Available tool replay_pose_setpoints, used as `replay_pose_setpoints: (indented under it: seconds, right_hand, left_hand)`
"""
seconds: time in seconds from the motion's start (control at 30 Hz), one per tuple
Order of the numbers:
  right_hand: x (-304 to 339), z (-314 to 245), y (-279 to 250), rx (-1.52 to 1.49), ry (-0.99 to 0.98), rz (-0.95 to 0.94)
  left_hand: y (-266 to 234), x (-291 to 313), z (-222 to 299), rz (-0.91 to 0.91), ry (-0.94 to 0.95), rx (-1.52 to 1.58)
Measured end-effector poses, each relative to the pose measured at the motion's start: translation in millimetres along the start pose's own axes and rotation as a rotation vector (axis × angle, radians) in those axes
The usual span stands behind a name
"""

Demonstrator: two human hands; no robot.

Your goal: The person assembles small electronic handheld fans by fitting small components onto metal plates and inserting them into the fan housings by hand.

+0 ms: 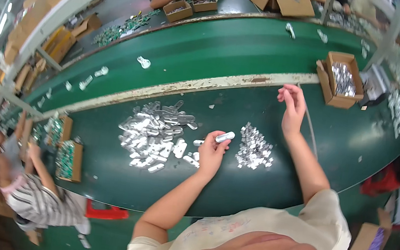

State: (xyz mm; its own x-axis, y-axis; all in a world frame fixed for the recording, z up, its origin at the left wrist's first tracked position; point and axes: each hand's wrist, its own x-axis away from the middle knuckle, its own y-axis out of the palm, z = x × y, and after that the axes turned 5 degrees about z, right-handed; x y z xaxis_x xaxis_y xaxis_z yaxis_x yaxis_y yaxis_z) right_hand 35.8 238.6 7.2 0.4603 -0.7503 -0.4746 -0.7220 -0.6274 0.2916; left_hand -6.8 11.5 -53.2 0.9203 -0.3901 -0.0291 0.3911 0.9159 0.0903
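Between thumb and fingers, my left hand (212, 153) grips a small oblong casing (225, 137), glossy and whitish with rounded ends. The hand is above the green table, between two heaps. To its left spreads a pile of similar clear and silvery casings (150, 136), with a few loose ones (191, 161) beside the wrist. Right of it lies a pile of tiny silvery metal pieces (255, 148). My right hand (292, 110) is raised beyond that pile, close to the conveyor's pale edge. Its fingers are bent and apart, with nothing visible in them.
A green conveyor belt (195, 47) with scattered white parts runs behind a worn pale rail (205, 85). An open carton of metal pieces (343, 81) stands at the right. At the left are boxes of green parts (69, 160) and a co-worker in stripes (46, 200).
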Motion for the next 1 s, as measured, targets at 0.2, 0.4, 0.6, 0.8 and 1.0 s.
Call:
replay_pose_setpoints:
  seconds: [0.2,0.4,0.6,0.8,1.0]
  right_hand:
    - [41,-199,92,-0.825,-0.177,-0.854]
    - [40,-217,78,-1.123,-0.473,-0.829]
    - [35,-222,56,-1.479,-0.863,-0.807]
    - [-12,-180,3,-1.206,-0.827,-0.823]
    - [-211,41,-29,1.2,-0.349,-0.523]
  left_hand:
    - [-17,-10,1,0.05,-0.003,0.041]
    - [-9,-6,4,0.02,0.096,-0.083]
    - [-1,6,-5,-0.036,0.026,-0.065]
    - [5,-6,-7,-0.077,-0.019,0.063]
    - [-4,-17,17,-0.036,-0.08,-0.026]
